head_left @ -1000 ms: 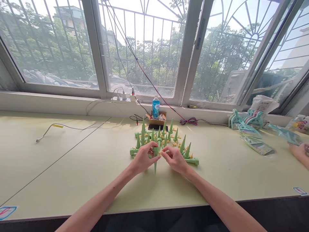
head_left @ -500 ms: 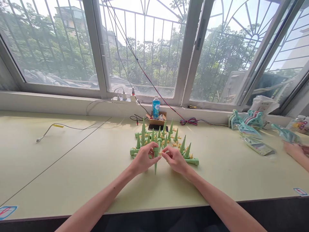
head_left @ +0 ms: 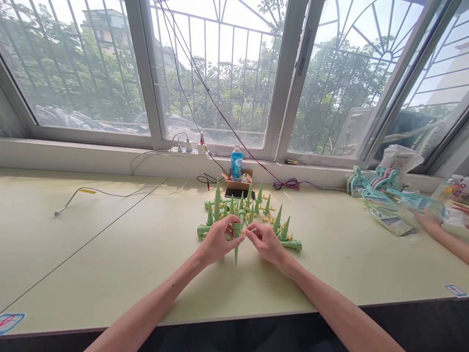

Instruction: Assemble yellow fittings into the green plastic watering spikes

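Observation:
My left hand (head_left: pixel 219 239) is closed round a green plant watering spike (head_left: pixel 236 252), its tip pointing down toward the table. Close beside it, my right hand (head_left: pixel 264 240) pinches a small yellow valve (head_left: pixel 243 233) at the spike's side; the fingers hide much of the valve. Just beyond both hands stand several more green spikes (head_left: pixel 277 220), tips up, with small yellow valves (head_left: pixel 270 209) among them. One green spike (head_left: pixel 292 245) lies on its side to the right of my right hand.
Behind the spikes are a phone (head_left: pixel 240 194) and a small cardboard box (head_left: pixel 240 185) with a blue bottle (head_left: pixel 237 164). A cable (head_left: pixel 110 194) crosses the table (head_left: pixel 146 274) at left. At far right, a co-worker's hand (head_left: pixel 428 222) is by teal hangers (head_left: pixel 381 198) and packets.
My hands, the spike and the valve look unmoved. At far right, the co-worker's hand has moved left with a teal item toward the packets, and the other hand shows at the edge.

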The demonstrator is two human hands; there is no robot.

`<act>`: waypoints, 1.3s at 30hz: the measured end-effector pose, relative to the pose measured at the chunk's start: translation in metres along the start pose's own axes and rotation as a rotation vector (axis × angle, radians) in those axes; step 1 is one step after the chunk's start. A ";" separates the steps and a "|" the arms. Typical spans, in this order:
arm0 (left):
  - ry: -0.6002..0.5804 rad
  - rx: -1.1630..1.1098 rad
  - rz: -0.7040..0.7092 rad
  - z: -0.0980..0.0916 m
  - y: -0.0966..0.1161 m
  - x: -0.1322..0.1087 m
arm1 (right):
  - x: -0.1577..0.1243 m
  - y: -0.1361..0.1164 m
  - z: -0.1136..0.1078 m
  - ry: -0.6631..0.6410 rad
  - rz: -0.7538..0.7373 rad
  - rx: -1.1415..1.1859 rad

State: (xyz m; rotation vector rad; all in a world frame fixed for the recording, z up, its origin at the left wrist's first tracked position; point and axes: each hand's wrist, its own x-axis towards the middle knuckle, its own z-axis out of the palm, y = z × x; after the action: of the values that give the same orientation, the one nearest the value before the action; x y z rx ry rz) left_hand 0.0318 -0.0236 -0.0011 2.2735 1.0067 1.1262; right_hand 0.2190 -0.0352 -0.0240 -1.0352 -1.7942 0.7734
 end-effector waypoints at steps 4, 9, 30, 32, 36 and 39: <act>0.011 0.004 -0.004 0.000 0.001 0.000 | 0.000 -0.001 0.000 0.011 0.003 0.009; 0.030 -0.036 0.003 -0.001 0.002 0.001 | 0.000 0.000 -0.001 0.025 -0.005 0.031; -0.002 -0.025 0.083 -0.001 -0.002 0.001 | 0.002 0.003 0.000 0.165 -0.014 -0.072; -0.003 -0.033 0.094 -0.001 -0.001 0.002 | 0.002 0.003 0.000 0.161 -0.028 -0.089; 0.002 -0.029 0.142 -0.001 0.003 0.002 | 0.000 0.002 0.000 0.147 -0.070 -0.133; -0.002 -0.021 0.175 -0.002 0.006 0.001 | -0.001 0.002 0.000 0.139 -0.099 -0.162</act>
State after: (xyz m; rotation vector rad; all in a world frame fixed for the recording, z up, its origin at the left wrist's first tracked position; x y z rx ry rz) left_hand 0.0331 -0.0264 0.0046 2.3823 0.8033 1.1979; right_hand 0.2196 -0.0356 -0.0265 -1.0687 -1.7950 0.4902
